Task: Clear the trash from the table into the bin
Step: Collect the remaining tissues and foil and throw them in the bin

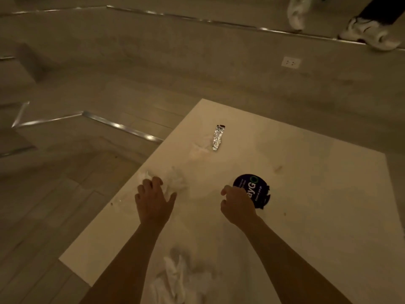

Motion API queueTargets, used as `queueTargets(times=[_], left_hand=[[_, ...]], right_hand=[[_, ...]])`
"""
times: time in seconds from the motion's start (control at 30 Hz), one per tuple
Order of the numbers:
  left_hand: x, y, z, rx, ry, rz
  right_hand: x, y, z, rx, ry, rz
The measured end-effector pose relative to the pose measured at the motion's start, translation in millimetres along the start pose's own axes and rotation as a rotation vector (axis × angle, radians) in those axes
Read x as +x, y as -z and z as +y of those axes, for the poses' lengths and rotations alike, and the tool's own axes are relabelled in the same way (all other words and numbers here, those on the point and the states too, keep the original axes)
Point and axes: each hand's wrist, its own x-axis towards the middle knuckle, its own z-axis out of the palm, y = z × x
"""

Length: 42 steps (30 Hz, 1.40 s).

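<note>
A white square table fills the lower right. My left hand curls its fingers around a crumpled white tissue near the table's left edge. Over the edge of a round black sticker hovers my right hand, fingers loosely curled and holding nothing. A crumpled silver foil wrapper lies farther back, beside a pale tissue scrap. Another crumpled white tissue lies between my forearms near the front edge. No bin is in view.
Tiled floor and steps with metal edging lie left of and behind the table. A wall socket sits in the step riser. Another person's white sneakers stand on the upper step at the top right.
</note>
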Motion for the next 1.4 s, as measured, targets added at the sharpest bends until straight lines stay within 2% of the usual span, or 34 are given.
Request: queueTargets(times=[0.07,0.17,0.27,0.37,0.63,0.8,0.9,1.03,1.1,1.23,1.4], left_hand=[[10,-12,-11,-0.061,0.129,-0.012],[23,-33,-17,-0.136,0.315,-0.149],[39,-53,-12,-0.205,0.403,-0.224],[50,-67,-1,-0.151,0.364,-0.209],[66,-87,12,-0.148,0.078,-0.044],[76,-87,13,-0.287,-0.141,0.019],[77,-84,14,-0.389,-0.127,0.000],[76,-85,12,-0.362,-0.122,-0.078],[77,-85,11,-0.312,-0.103,-0.128],[76,-79,17,-0.297,-0.077,-0.116],[72,-70,27,-0.302,-0.028,-0.143]], right_hand=[[14,-3,-3,-0.011,0.010,0.005],[35,-7,-1,-0.036,0.029,0.017],[58,-14,3,-0.033,0.034,0.026],[81,-19,4,-0.026,0.041,0.064],[143,-15,-2,0.041,0.048,0.271],[194,-13,-15,0.139,0.013,0.192],[223,-17,-25,0.107,0.031,0.156],[244,-28,-30,0.015,0.035,0.065],[244,-33,-27,-0.012,0.080,0.074],[233,-38,-16,0.271,0.277,0.249],[219,-29,-5,0.364,0.277,0.242]])
